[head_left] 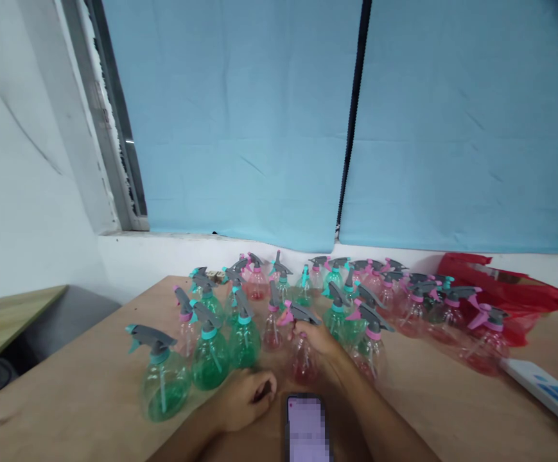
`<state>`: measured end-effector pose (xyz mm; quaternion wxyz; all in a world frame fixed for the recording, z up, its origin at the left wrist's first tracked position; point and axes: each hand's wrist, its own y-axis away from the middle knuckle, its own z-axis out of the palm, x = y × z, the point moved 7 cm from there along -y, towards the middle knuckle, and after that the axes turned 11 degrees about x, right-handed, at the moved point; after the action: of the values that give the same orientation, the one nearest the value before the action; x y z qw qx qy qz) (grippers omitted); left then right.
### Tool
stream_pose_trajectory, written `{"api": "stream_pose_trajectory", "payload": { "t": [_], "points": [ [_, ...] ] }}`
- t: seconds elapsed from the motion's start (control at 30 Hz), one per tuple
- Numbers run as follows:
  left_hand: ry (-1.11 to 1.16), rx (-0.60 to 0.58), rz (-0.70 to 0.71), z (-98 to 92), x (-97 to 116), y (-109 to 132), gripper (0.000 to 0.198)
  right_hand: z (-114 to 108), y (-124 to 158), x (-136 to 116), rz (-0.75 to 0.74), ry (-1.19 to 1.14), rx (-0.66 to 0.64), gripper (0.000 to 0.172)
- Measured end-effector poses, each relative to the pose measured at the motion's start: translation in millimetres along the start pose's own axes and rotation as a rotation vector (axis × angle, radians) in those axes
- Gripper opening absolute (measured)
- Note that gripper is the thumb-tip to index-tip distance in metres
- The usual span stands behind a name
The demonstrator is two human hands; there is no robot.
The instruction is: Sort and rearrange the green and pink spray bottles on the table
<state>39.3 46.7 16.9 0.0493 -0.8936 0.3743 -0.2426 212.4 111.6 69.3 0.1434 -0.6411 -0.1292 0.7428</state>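
Observation:
My right hand (pixel 314 337) is wrapped round the neck of a clear pink spray bottle (pixel 302 367), just below its grey and pink trigger head. The bottle stands upright and holds some reddish liquid low down. My left hand (pixel 247 398) rests on the table in a loose curl, and nothing shows in the hollow of its fingers. Close beyond it stand a green spray bottle (pixel 210 359) and another green spray bottle (pixel 244 340). A clearer green spray bottle (pixel 165 388) is farther left. Between my forearms lies a phone (pixel 306 428) with its screen blurred out.
Several more pink and green spray bottles (pixel 334 278) crowd the wooden table (pixel 81 398) toward the wall. Red plastic bags (pixel 505 292) lie at the back right, near a white and blue box (pixel 546 391). Blue curtains (pixel 240 115) hang behind. Another table (pixel 18 321) is at left.

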Motion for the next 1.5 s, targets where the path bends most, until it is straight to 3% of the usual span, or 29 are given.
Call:
{"api": "stream_pose_trajectory", "payload": {
  "t": [0.33, 0.63, 0.83, 1.1, 1.2, 1.3, 1.5],
  "points": [
    [0.002, 0.0, 0.001, 1.1, -1.7, 0.3, 0.013, 4.0, 0.5, 0.0, 0.019, -0.063, 0.022, 0.038],
    [0.011, -0.001, 0.015, 0.3, -1.0, 0.6, 0.012, 6.8, 0.8, -7.1, -0.056, -0.015, -0.054, 0.036],
    [-0.007, -0.003, 0.012, -0.1, -0.1, 0.4, 0.011, 5.7, 2.5, 0.3, 0.006, -0.029, 0.03, 0.023],
    [-0.005, 0.006, 0.016, -0.8, -0.2, 0.4, 0.01, -16.1, -7.3, 0.2, -0.091, 0.078, 0.102, 0.037],
    [-0.005, -0.012, 0.001, -0.6, 0.0, 0.2, 0.009, -34.1, -11.3, 7.1, -0.121, 0.162, 0.236, 0.034],
    [-0.011, -0.022, -0.005, -0.6, 0.4, 0.3, 0.009, -46.0, -8.4, 7.6, -0.264, 0.202, 0.392, 0.043],
    [-0.01, -0.012, 0.015, 1.0, -1.4, 0.8, 0.009, -37.1, -3.3, 17.5, -0.336, 0.369, 0.417, 0.053]
  ]
}}
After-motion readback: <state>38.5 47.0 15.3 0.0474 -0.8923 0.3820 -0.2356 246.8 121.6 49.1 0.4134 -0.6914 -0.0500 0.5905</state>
